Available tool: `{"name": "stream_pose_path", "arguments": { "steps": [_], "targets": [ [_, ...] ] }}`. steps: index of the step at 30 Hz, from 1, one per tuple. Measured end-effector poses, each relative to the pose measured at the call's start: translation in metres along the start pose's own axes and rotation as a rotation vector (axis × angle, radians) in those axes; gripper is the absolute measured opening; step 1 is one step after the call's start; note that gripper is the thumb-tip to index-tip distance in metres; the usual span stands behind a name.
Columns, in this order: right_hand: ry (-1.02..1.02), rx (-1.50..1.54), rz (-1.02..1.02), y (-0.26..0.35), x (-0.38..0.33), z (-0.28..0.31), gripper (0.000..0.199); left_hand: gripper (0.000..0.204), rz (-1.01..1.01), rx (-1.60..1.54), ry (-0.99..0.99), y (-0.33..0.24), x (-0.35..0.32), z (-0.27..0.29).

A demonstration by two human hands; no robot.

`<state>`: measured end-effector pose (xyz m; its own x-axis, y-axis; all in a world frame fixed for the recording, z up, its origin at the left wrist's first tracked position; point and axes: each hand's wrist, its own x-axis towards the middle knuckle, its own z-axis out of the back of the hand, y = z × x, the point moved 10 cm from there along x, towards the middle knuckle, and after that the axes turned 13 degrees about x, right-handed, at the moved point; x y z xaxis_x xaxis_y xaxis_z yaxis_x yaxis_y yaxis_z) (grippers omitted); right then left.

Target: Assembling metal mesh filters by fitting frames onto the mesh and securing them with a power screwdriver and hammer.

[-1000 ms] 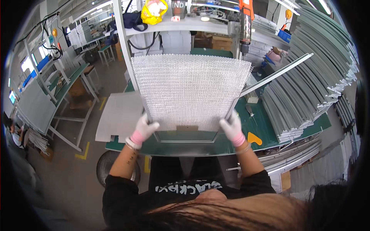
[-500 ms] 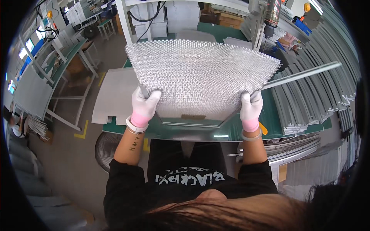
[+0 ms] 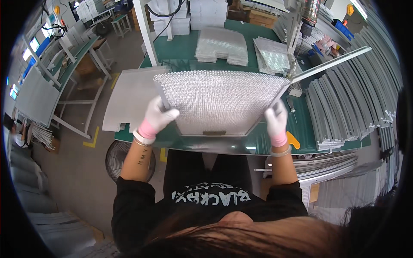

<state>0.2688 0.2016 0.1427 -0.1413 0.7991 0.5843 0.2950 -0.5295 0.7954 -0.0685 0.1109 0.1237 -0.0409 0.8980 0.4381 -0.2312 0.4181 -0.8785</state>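
A silvery metal mesh filter panel (image 3: 219, 101) is set in a thin metal frame (image 3: 259, 122) above the near edge of the green table, between my hands. At the frame's upper right corner, a loose frame bar (image 3: 335, 62) juts out to the right. My gloved left hand (image 3: 158, 116) grips the frame's left side, thumb over the mesh and fingers partly hidden behind. My gloved right hand (image 3: 276, 119) closes on the right side of the frame. A small dark plate (image 3: 214, 133) shows at the panel's lower edge.
Notched mesh sheets (image 3: 221, 45) and another stack (image 3: 272, 56) lie at the back. A power driver (image 3: 309, 17) hangs at the upper right. Metal strips (image 3: 344, 107) crowd the right side; a screwdriver (image 3: 292, 103) and orange-handled tool (image 3: 293, 140) lie nearby. Flat sheets (image 3: 133, 99) rest left.
The mesh has gone down between the frame's sides, and its top edge now sits lower. The loose bar's far end has swung upward. Stacks at the back have come into view.
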Motion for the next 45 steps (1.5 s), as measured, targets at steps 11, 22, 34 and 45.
{"name": "stream_pose_path", "arguments": {
  "steps": [11, 22, 34, 45],
  "targets": [
    [-0.004, 0.111, 0.155, 0.056, 0.020, -0.004, 0.022, 0.011, -0.302, 0.035, -0.275, -0.085, 0.003, -0.001],
    [0.768, 0.211, 0.490, 0.128, -0.108, -0.042, 0.034, 0.085, -0.191, 0.148, 1.280, 0.035, -0.090, -0.135],
    [0.302, 0.166, 0.483, 0.121, -0.123, -0.023, 0.035, 0.073, -0.147, 0.480, 1.429, 0.109, -0.051, -0.241],
    [0.176, 0.214, 0.426, 0.118, -0.075, -0.028, 0.029, 0.053, 0.112, 0.573, 1.192, 0.082, -0.016, -0.153]
  ]
}}
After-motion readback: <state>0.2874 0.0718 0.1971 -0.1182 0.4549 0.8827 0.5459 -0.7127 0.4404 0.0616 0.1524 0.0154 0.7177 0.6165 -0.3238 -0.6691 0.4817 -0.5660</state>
